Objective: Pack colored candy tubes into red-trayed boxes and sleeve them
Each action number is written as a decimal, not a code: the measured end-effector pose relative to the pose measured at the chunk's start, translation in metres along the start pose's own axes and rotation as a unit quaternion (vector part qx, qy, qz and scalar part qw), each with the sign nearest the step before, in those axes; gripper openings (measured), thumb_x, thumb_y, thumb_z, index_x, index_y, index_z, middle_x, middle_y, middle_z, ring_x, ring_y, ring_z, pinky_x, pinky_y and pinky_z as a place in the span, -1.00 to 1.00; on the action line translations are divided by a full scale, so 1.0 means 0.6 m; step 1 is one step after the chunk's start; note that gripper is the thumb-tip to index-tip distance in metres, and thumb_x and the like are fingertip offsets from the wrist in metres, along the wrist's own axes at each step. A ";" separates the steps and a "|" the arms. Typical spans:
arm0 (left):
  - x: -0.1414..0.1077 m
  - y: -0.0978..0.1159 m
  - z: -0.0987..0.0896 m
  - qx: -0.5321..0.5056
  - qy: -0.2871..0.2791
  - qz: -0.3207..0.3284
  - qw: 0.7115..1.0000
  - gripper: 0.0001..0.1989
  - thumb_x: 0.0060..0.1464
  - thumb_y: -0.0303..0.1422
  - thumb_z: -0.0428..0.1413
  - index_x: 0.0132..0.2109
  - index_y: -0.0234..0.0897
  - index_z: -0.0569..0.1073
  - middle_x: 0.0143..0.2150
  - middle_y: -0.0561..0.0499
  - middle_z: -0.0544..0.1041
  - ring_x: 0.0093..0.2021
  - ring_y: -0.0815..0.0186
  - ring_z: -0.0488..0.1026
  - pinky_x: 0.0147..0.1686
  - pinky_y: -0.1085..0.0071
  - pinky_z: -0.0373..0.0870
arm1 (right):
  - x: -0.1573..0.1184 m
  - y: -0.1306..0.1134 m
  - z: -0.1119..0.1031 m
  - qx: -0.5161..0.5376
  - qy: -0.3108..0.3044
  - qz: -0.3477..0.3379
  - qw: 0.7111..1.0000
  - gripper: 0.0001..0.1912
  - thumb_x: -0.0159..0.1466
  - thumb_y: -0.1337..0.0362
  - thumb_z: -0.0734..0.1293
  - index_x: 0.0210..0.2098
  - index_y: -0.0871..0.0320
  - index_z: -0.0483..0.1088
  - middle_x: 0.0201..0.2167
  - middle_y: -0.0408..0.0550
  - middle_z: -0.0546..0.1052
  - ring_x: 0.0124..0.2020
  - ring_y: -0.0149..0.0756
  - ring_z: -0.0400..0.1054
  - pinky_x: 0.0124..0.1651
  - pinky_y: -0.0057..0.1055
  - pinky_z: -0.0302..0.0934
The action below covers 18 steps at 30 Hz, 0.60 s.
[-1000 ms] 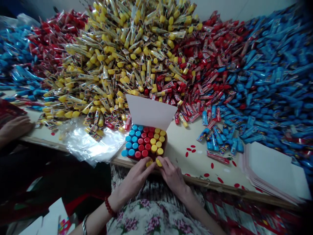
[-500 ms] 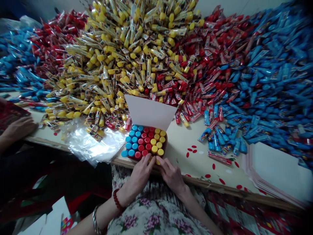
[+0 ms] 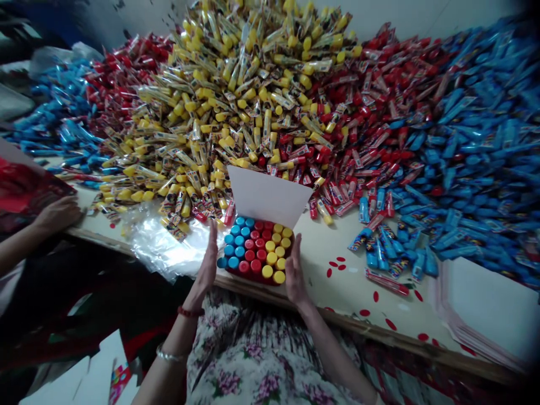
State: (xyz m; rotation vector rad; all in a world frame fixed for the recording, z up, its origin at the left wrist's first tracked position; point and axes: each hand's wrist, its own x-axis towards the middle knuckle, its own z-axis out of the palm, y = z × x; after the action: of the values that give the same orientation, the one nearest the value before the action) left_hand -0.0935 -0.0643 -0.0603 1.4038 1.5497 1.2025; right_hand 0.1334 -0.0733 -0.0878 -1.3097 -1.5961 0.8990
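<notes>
In front of me at the table edge stands a box with its white lid flap [image 3: 270, 197] raised at the back. Inside are capped tubes in colour groups: blue-capped tubes [image 3: 238, 241] on the left, red-capped tubes [image 3: 255, 253] in the middle and yellow-capped tubes [image 3: 276, 254] on the right. My left hand [image 3: 208, 260] is upright and flat beside the box's left side, fingers stretched out. My right hand [image 3: 296, 274] is at the right side, fingers extended along it and holding nothing. Whether either palm touches the box I cannot tell.
Behind the box rises a heap of wrapped yellow tubes [image 3: 198, 118], flanked by red tubes [image 3: 379, 84] and blue tubes [image 3: 485, 140]. A clear plastic bag [image 3: 164, 253] lies left, a stack of white cards [image 3: 485, 304] right. Another person's hand [image 3: 59, 215] is at far left.
My hands have parted from the front of the box, where the fingers were together at the yellow tubes, and moved to its two sides. The other person's hand now shows more fully.
</notes>
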 end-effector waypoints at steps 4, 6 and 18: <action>0.023 -0.031 0.025 -0.109 -0.069 -0.052 0.990 -0.27 0.19 0.09 -0.51 0.37 -0.15 -0.06 0.41 -0.02 -0.05 0.39 0.20 -0.14 0.35 0.12 -0.18 | 0.046 0.025 0.015 0.094 -0.033 0.010 0.995 -0.31 0.36 -0.10 -0.13 0.37 -0.02 -0.47 0.40 -0.19 -0.36 0.39 -0.27 -0.48 0.38 -0.04 -0.37; 0.024 -0.030 0.043 -0.102 -0.060 -0.036 0.992 -0.32 0.22 0.05 -0.49 0.37 -0.12 -0.08 0.41 0.03 -0.08 0.40 0.22 -0.17 0.35 0.09 -0.19 | 0.068 0.034 0.002 0.108 -0.046 0.002 0.993 -0.34 0.36 -0.10 -0.14 0.37 -0.05 -0.39 0.40 -0.20 -0.24 0.39 -0.30 -0.44 0.38 -0.04 -0.36; -0.031 0.035 0.074 0.248 -0.016 0.228 0.941 -0.36 0.24 -0.16 -0.09 0.37 -0.06 -0.16 0.43 0.00 -0.18 0.41 0.11 -0.29 0.33 0.00 -0.35 | 0.038 -0.011 -0.074 -0.227 -0.057 -0.252 0.939 -0.42 0.38 0.10 0.04 0.36 0.01 -0.14 0.37 -0.07 -0.04 0.39 -0.05 -0.34 0.33 0.16 -0.37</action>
State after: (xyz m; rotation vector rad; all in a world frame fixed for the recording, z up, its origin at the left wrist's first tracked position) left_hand -0.0425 -0.0758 -0.0557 2.1960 1.6255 1.0684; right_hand 0.1705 -0.0515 -0.0616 -1.0644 -2.1866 0.2981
